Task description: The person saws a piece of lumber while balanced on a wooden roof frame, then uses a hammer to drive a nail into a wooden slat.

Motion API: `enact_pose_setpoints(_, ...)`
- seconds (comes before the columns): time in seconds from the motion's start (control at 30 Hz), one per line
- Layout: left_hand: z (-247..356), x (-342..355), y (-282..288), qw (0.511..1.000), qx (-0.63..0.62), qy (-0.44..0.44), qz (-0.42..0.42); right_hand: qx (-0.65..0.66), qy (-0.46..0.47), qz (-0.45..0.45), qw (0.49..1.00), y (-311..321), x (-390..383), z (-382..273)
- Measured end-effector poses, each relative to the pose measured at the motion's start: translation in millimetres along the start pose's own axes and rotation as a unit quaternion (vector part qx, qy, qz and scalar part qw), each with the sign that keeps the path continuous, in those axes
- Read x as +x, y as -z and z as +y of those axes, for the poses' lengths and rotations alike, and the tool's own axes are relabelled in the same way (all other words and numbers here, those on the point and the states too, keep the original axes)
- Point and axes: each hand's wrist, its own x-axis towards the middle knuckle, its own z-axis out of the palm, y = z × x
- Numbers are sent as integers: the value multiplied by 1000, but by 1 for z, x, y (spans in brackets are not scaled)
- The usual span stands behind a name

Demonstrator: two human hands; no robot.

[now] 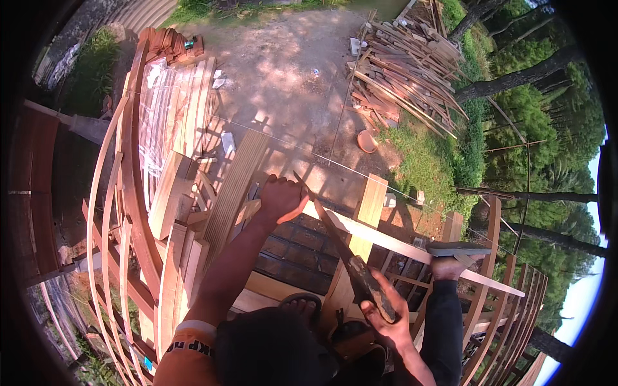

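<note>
My right hand [388,316] is wrapped around the rough wooden handle of a handsaw [327,222]. Its long, dark blade tapers toward the upper left and crosses a pale wooden batten [376,233] near the batten's left end; the teeth are too small to make out. That left end is gripped by my left hand [284,199], fingers closed, close beside the saw's tip. From there the batten slants down to the right, passing under my sandalled right foot [450,262]. A wide grooved board [237,186] lies just left of my left forearm.
I am up on a timber frame with gaps; a beam [371,202] crosses beneath the batten. Curved rafters [132,167] run along the left, several more rafters [508,302] at right. Below lie a scrap wood pile [405,71] and stacked planks [193,106]. A thin string [302,150] stretches across.
</note>
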Motion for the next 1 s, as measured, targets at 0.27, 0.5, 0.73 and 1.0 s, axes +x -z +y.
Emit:
enact_pose_setpoints(0.27, 12, 10, -12, 1000, 14, -3, 7, -156, 120, 27, 980, -36, 80, 30)
enact_pose_setpoints(0.5, 11, 13, -14, 999, 22, -17, 21, 29, -43, 37, 998, 15, -56, -6)
enact_pose_setpoints(0.73, 9, 4, 1, 999, 30, 15, -21, -174, -27, -17, 984, -37, 64, 5)
enact_pose_setpoints(1.0, 12, 15, -13, 999, -30, -6, 31, 22, -24, 64, 997, 16, -70, -29)
